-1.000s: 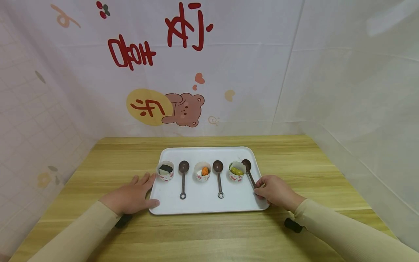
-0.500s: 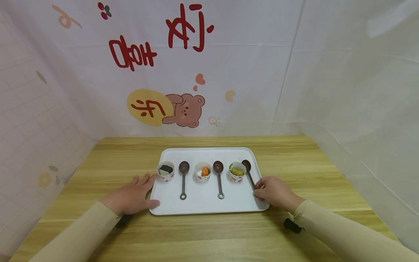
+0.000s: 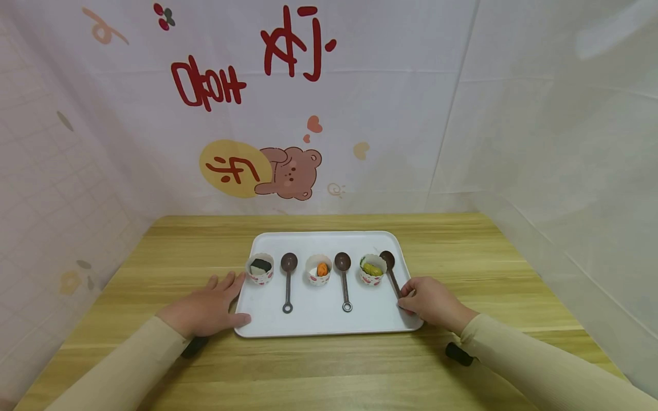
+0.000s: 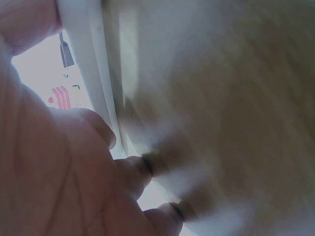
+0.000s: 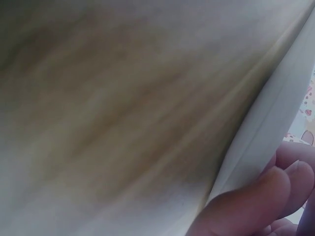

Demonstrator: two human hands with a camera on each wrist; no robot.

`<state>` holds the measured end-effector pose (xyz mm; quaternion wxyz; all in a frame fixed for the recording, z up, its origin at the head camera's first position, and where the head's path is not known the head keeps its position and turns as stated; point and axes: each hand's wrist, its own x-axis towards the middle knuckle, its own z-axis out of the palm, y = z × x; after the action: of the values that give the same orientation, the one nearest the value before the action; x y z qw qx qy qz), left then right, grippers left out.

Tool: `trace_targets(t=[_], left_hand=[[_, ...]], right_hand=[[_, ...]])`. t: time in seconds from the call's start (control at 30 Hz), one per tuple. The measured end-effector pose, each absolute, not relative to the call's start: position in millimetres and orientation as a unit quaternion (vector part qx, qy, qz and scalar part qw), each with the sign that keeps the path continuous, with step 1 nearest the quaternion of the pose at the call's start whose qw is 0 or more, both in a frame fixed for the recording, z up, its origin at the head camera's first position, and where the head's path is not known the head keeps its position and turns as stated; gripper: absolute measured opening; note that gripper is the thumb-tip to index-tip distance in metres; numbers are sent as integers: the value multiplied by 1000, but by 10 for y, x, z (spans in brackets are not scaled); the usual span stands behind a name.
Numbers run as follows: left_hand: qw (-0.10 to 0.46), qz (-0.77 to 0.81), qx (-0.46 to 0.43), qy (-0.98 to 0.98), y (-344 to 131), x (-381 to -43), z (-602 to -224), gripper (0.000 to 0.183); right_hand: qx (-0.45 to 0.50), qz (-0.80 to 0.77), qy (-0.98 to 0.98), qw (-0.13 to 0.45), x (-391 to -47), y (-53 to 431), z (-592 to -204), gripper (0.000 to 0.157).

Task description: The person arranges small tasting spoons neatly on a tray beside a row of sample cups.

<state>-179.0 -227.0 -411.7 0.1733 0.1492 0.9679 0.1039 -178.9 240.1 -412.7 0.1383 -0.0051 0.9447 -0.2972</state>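
A white tray (image 3: 319, 322) lies on the table with three patterned paper cups and three brown measuring spoons in a row. My left hand (image 3: 208, 305) rests at the tray's left edge, fingers extended, thumb over the rim, beside the left cup (image 3: 261, 278). At the right edge my right hand (image 3: 437, 302) pinches the handle end of the right measuring spoon (image 3: 387, 260); its handle end is hidden by the fingers. This spoon slants, its bowl partly behind the right cup (image 3: 371, 278). The middle cup (image 3: 318, 278) stands between the left spoon (image 3: 289, 262) and the middle spoon (image 3: 342, 261).
In the left cup sits a dark-and-white piece (image 3: 260, 266), in the middle one an orange piece (image 3: 322, 269), in the right one yellow-green pieces (image 3: 372, 268). Around the tray extends the wooden table (image 3: 319, 371). Printed white cloth (image 3: 390, 103) encloses the back and sides.
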Motion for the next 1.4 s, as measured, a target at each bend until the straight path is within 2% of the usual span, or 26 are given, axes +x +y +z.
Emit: trace_targets(t=[0.8,1.4], left_hand=[[171,105,153,968,-2237,-1763,-4075,108],[174,111,152,967,-2253,-1782,-4086,108]], right_hand=[[-1,-318,937,145,-1787,2429,-4129,15],[-20,-310,943,118,-1821,2461,-4074,20]])
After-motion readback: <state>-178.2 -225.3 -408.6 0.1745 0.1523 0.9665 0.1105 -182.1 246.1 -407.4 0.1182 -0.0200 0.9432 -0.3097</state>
